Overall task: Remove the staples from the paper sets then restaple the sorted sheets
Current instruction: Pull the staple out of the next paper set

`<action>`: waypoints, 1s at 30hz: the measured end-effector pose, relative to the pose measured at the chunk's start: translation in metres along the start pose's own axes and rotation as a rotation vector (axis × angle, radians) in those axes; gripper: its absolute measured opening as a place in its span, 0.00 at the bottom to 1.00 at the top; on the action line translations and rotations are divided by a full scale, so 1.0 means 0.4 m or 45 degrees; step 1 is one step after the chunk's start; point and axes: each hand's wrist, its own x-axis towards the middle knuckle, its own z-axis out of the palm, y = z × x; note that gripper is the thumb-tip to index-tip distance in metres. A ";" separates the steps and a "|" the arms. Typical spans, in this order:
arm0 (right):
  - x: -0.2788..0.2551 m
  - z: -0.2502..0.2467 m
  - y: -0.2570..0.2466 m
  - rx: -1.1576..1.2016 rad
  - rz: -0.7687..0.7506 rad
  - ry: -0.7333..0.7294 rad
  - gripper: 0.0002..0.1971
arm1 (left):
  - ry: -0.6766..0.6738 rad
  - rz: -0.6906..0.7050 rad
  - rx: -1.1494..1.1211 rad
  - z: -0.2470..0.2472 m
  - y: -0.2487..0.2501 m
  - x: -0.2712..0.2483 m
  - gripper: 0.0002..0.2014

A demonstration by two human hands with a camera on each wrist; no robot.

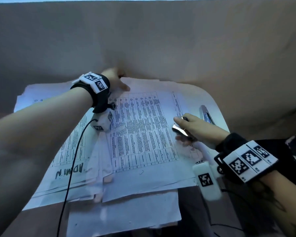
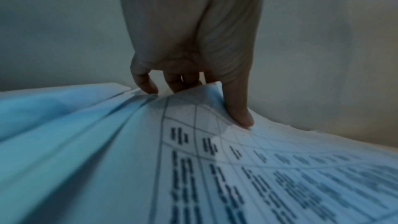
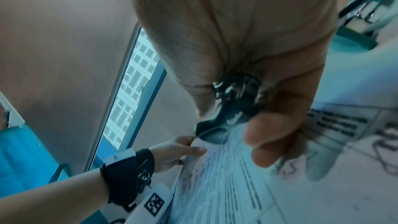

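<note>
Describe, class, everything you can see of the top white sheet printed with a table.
The top white sheet printed with a table is thin paper carrying a ruled grid filled with small dark text too blurred to read. It lies flat on a spread of other papers, except its far corner, which the left hand pinches and lifts, thumb on top. The right hand, gripping a small dark and shiny tool, rests at its right edge.

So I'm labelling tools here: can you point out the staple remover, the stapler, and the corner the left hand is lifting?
staple remover [image 3: 231, 108], right wrist view, black body.
stapler [image 1: 206, 115], head view, metal top.
lifted corner [image 2: 206, 91], left wrist view, raised paper tip.
</note>
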 end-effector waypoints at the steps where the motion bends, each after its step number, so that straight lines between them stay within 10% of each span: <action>1: -0.002 -0.005 0.001 0.050 -0.026 0.026 0.13 | 0.044 0.044 -0.006 -0.006 0.004 -0.001 0.21; 16: -0.009 -0.022 -0.014 -0.010 -0.272 0.122 0.22 | 0.197 0.522 -0.307 -0.192 0.102 -0.130 0.16; 25: -0.041 -0.050 -0.197 -0.492 -0.788 0.919 0.19 | 0.311 0.595 0.171 -0.219 0.126 -0.195 0.12; 30: -0.060 -0.015 -0.314 -0.928 -0.951 0.901 0.17 | 0.493 0.810 0.335 -0.238 0.127 -0.239 0.24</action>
